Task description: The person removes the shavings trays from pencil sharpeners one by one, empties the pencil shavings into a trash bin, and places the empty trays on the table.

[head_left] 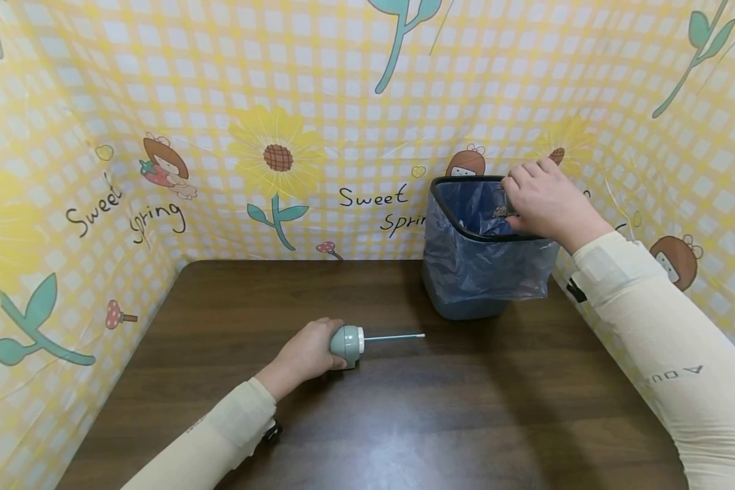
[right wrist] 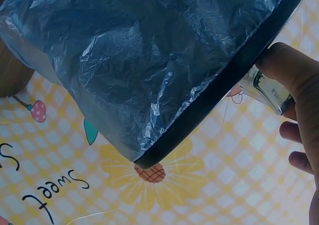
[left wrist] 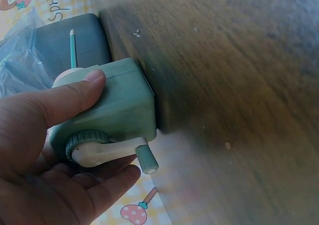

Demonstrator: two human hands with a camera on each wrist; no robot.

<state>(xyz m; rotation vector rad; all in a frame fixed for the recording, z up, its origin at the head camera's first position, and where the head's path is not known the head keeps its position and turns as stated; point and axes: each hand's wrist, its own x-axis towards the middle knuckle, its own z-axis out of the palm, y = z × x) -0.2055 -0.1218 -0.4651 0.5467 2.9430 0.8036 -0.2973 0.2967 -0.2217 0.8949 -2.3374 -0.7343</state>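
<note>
My left hand (head_left: 306, 347) is curled round the green hand-crank pencil sharpener (head_left: 344, 344), which is at the middle of the wooden table (head_left: 269, 289), a pencil (head_left: 395, 337) reaching right from its white collar. Only the left wrist view shows me the crank (left wrist: 109, 152), its pale arm ending in a green knob beside my fingertips, and small crumbs (left wrist: 137, 33) on the wood. Farther off and to the right stands the dustbin (head_left: 465, 309), a translucent liner (head_left: 490, 265) folded over its black rim. My right hand (head_left: 545, 204) is at the right side of the bin's mouth, thumb and fingers pinching a small clear container (right wrist: 271, 93); the right wrist view shows that grip, while the head view mostly hides the container behind my hand. I cannot tell whether the container touches the rim.
</note>
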